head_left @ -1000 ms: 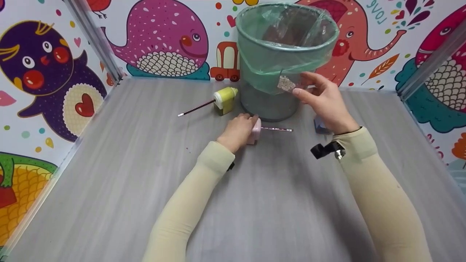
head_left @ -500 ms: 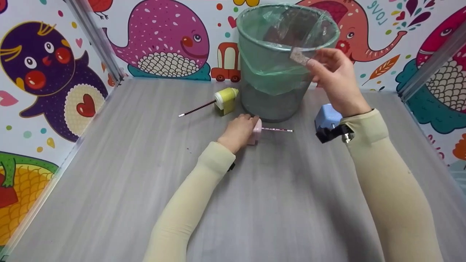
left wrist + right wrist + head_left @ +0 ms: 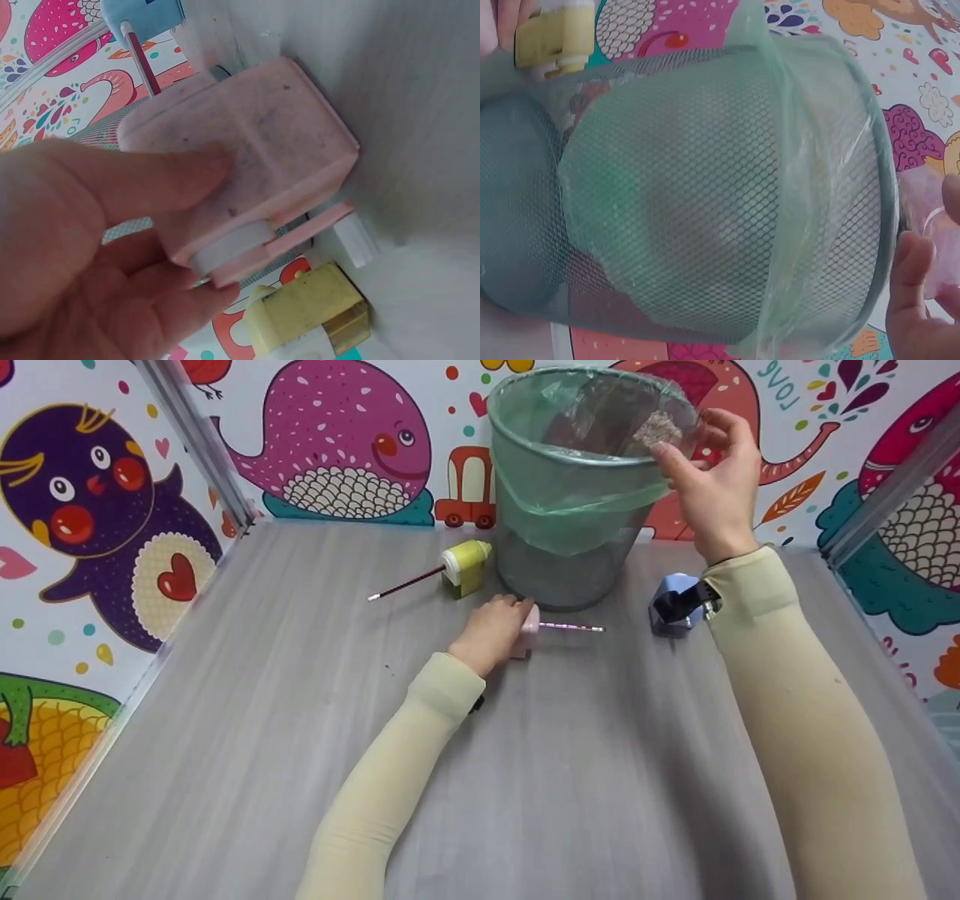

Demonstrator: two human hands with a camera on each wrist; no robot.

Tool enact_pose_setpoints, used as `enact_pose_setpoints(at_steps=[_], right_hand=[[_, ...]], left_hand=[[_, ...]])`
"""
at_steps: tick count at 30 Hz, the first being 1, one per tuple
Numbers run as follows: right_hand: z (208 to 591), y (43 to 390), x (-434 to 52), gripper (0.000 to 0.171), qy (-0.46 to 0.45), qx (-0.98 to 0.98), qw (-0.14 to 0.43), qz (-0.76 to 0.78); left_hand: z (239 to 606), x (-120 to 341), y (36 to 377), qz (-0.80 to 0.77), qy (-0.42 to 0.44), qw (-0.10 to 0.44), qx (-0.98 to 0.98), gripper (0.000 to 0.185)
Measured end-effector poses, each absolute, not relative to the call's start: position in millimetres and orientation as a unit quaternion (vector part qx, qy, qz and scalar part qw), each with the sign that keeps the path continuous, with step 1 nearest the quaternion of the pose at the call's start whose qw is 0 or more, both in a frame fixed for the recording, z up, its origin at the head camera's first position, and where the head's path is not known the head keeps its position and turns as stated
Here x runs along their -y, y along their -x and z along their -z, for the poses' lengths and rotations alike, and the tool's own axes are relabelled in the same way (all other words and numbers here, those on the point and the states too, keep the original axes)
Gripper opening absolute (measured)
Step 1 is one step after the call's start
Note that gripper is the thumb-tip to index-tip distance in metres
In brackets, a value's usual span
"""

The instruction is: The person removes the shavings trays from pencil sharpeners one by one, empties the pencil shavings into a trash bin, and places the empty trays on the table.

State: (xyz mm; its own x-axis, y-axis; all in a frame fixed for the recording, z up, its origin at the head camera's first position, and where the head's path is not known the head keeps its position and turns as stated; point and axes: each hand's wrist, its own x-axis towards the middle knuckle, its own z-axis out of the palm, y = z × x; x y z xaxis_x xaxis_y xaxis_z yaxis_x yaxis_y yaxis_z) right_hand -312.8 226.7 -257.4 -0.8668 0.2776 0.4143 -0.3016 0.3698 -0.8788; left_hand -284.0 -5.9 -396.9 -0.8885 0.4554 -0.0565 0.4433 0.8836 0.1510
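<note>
My left hand [image 3: 489, 631] grips a pink crank pencil sharpener [image 3: 527, 634] on the table, the thumb across its body in the left wrist view. A patterned pencil [image 3: 571, 627] sticks out of its right side. Over the right rim of the mesh wastebasket [image 3: 570, 574], my right hand [image 3: 724, 480] pinches a small clear shavings drawer [image 3: 658, 433] full of pencil shavings. That drawer looks pinkish and see-through [image 3: 926, 217] beside the basket's rim in the right wrist view. A green plastic bag [image 3: 555, 521] lines the wastebasket.
Left of the wastebasket stands a yellow sharpener [image 3: 466, 556] with a dark pencil [image 3: 405, 583] in it. A blue sharpener [image 3: 678, 583] is at the right, partly behind the right wrist camera. Cartoon-printed walls [image 3: 341, 427] enclose the table.
My right hand has risen with the drawer from in front of the wastebasket to above its right rim. The blue sharpener shows more now. My left hand stays put.
</note>
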Motion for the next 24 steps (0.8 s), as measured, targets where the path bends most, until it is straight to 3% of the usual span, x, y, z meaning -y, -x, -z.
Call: enact_pose_setpoints(at_steps=[9,24], right_hand=[[253.7,320.9,-224.2,0.073,0.018,0.819,0.297,-0.490],[250.9,319.7,-221.7,0.064,-0.012,0.855,0.298,-0.425]], left_hand=[[396.9,6.2,284.4,-0.062,-0.231,0.054,-0.969,0.065],[398.0,7.9,284.7,-0.066,-0.228,0.060,-0.970,0.063]])
